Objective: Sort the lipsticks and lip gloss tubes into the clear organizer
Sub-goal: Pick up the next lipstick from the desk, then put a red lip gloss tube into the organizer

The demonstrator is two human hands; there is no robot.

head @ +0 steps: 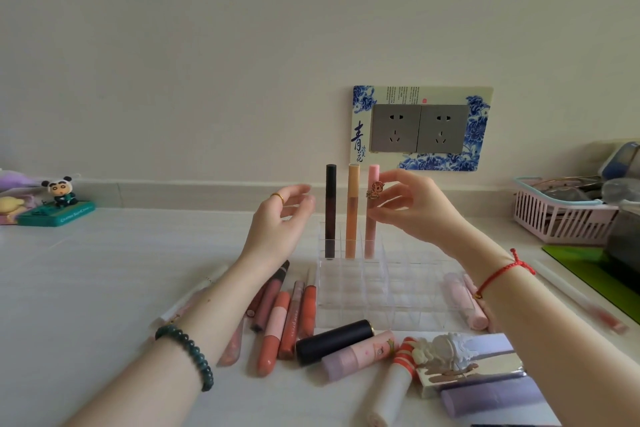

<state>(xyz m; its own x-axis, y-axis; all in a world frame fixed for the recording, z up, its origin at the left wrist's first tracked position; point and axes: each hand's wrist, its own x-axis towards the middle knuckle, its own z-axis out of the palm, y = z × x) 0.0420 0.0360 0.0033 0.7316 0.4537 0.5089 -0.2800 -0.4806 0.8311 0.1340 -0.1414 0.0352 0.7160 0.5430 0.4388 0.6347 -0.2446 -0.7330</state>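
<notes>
A clear organizer (381, 291) sits on the white table (104, 270) in the middle of the frame. A dark tube (330, 211), an orange tube (352, 215) and a pink tube (370, 236) stand up in its back row. The right hand (412, 208) pinches the pink tube, and the left hand (280, 222) hangs loose just left of the dark tube. More tubes (277, 329) lie flat at the lower middle, beside the organizer.

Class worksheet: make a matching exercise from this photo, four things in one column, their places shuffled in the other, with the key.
1. dark tube
2. pink tube
3. black lipstick
4. panda figurine

A. lying on the table before the organizer
B. far left, on a green box
C. upright in the organizer, held by the right hand
D. upright in the organizer, leftmost of three

Pairs: 1-D, 2-C, 3-A, 4-B
</notes>
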